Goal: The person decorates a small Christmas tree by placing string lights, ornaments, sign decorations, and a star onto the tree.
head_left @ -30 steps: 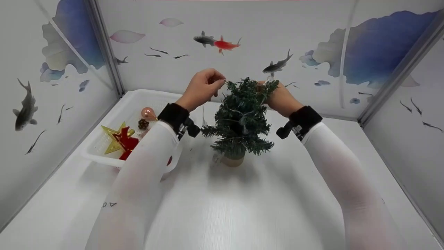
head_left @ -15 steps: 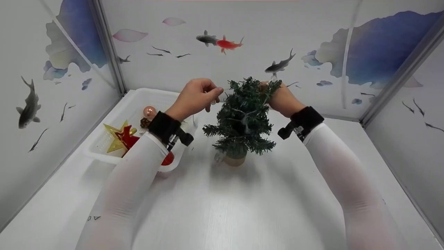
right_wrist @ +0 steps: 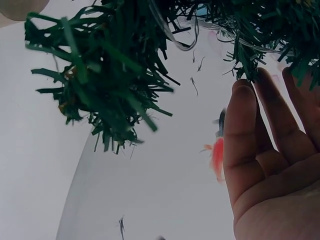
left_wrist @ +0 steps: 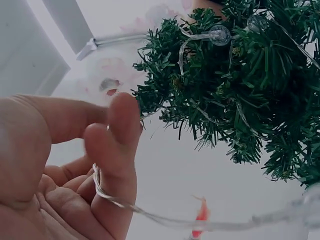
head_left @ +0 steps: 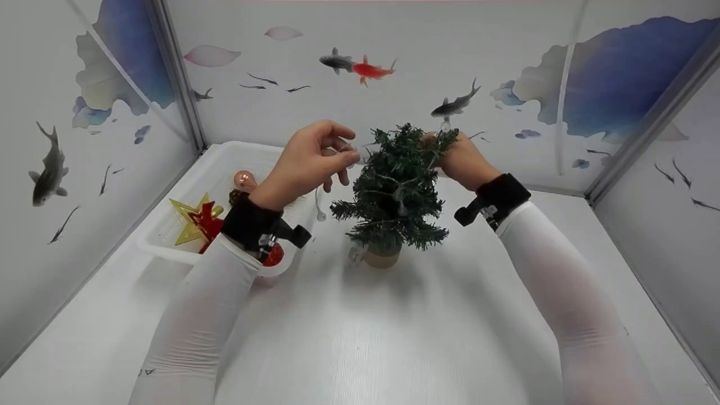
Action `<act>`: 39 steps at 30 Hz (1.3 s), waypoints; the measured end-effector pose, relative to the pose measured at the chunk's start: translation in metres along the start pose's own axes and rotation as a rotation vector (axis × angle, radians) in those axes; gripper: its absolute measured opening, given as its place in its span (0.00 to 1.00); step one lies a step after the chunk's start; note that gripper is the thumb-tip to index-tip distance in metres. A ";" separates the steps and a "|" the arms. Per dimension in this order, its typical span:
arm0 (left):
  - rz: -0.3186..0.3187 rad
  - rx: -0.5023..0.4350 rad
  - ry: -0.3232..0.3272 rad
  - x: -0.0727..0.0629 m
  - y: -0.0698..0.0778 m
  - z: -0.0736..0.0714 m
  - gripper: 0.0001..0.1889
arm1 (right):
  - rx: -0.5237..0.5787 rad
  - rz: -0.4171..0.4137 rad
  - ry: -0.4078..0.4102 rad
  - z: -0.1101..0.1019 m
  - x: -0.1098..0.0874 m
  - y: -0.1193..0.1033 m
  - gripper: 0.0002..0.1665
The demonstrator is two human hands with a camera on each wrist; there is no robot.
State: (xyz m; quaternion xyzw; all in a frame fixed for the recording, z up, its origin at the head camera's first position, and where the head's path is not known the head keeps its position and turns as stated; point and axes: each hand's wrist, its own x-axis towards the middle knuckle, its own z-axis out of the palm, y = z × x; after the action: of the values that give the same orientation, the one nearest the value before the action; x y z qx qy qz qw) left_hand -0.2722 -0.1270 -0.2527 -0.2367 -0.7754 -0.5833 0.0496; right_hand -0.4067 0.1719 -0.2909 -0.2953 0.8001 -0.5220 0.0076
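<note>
Tree (head_left: 391, 194) upright on table (head_left: 360, 337). Left hand (head_left: 306, 163), at tree's ten o'clock, pinches light string (left_wrist: 205, 226). Right hand (head_left: 464, 162), at two o'clock: fingers straight, tips touching tree. Ornament basket (head_left: 166, 254) at nine o'clock.

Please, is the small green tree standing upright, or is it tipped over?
Upright. The tree stands with its base on the table, its top pointing up and its lower branches spreading above the base.
</note>
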 end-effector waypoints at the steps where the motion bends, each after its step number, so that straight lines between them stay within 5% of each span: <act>1: 0.003 -0.007 -0.001 0.000 -0.001 0.001 0.17 | 0.039 0.016 0.008 0.000 -0.001 0.000 0.12; 3: 0.003 -0.035 0.004 0.000 -0.005 0.001 0.16 | 0.136 0.058 0.027 0.001 -0.002 0.000 0.13; 8: 0.006 -0.101 0.026 0.000 -0.017 0.004 0.13 | 0.063 0.051 0.033 0.000 -0.005 0.001 0.22; 17: 0.035 -0.115 0.053 0.000 -0.018 0.012 0.08 | 0.152 0.028 0.064 -0.007 -0.023 0.008 0.12; 20: 0.027 -0.134 0.031 -0.001 -0.017 0.014 0.10 | 0.202 -0.031 0.115 -0.009 -0.037 0.011 0.06; 24: 0.015 -0.194 -0.008 -0.005 -0.012 0.016 0.12 | 0.236 -0.145 0.190 -0.010 -0.061 0.006 0.12; 30: 0.019 -0.278 -0.074 -0.013 -0.003 0.019 0.12 | 0.093 -0.313 0.291 0.008 -0.106 -0.024 0.09; 39: 0.035 -0.356 -0.091 -0.019 0.000 0.029 0.10 | -0.087 -0.508 0.058 0.077 -0.140 -0.069 0.07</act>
State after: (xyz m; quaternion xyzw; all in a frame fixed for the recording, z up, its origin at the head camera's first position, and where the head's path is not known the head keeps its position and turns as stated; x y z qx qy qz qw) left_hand -0.2500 -0.1061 -0.2683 -0.2816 -0.6572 -0.6989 -0.0181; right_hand -0.2347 0.1560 -0.3097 -0.4720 0.7217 -0.4806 -0.1592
